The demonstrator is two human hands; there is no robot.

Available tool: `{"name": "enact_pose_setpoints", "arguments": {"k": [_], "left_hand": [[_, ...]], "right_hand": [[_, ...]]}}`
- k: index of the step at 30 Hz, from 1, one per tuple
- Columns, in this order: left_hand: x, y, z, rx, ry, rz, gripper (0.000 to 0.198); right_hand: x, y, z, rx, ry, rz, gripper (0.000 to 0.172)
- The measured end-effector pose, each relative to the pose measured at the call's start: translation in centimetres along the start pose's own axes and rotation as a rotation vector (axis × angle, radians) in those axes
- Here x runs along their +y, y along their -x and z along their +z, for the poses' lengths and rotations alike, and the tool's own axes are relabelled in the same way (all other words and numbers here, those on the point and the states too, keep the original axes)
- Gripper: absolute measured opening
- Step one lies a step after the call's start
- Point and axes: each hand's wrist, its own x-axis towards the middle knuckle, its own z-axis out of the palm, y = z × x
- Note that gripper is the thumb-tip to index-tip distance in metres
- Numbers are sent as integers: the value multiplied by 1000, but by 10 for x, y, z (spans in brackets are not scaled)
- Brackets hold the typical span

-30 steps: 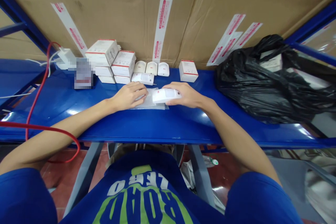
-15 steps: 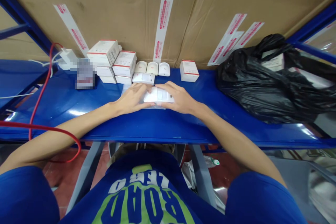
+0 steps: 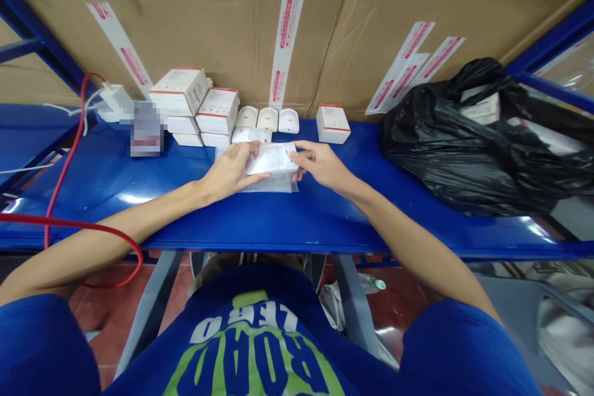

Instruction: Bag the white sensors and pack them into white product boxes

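Note:
A white plastic motion sensor [image 3: 273, 158], long and rounded, is held between my hands at the middle of the blue table. My left hand [image 3: 231, 167] grips its left end, thumb and fingers curved round it. At the right end, my right hand [image 3: 317, 163] pinches it between thumb and fingers. Clear plastic bags [image 3: 278, 183] lie flat beneath the sensor and partly under my left hand. Just behind my hands, another white sensor [image 3: 245, 134] lies on the table, partly hidden. Beyond it stand three white rounded housings [image 3: 268, 119] in a row, each with a small red mark.
White boxes [image 3: 216, 109] with red edges are stacked at the back left, and a single box [image 3: 333, 124] stands right of the housings. A black plastic bag [image 3: 445, 148] fills the right side. A red cable [image 3: 69, 176] crosses the left. Cardboard [image 3: 223, 12] walls the back.
My right hand has shifted from cupping the sensor's end to pinching it. The sensor has moved slightly left and tilted, its right end raised. More of the plastic bags shows below it.

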Motion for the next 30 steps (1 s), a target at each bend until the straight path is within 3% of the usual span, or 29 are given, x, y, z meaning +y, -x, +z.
{"name": "enact_pose_setpoints", "arguments": {"k": [11,14,18,30], "left_hand": [[16,-2,7,-76,10,14,36],[17,-3,7,-100,0,-9,34],[15,-6,7,-73,-39,-24,33],[16,-10,13,-54,-79,35,27]], "right_hand": [[2,0,28,3,-127,89,28],[-1,2,30,81,-18,82,31],[-7,7,28,248,256,-102,22],[-6,5,39,220,443,-162,19]]}}
